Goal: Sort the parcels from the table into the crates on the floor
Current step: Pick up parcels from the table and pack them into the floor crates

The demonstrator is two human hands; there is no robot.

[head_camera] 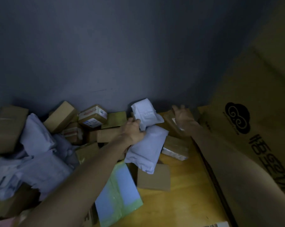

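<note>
My left hand (133, 130) grips a small white poly-bag parcel (145, 113) by its lower edge, holding it tilted up against the dark wall. Below that sits a larger white padded parcel (146, 149) on the yellow table (184, 185). My right hand (182, 117) reaches to the back right with fingers spread, resting on a brown cardboard parcel (171, 123) near the wall. Several brown boxes (92, 118) and pale bags (37, 136) are heaped on the left of the table.
A large cardboard sheet with black print (246, 128) leans along the right side. A green-edged flat mailer (118, 192) lies near the front, beside a flat brown box (153, 176). The dark wall closes off the back. No crate is in view.
</note>
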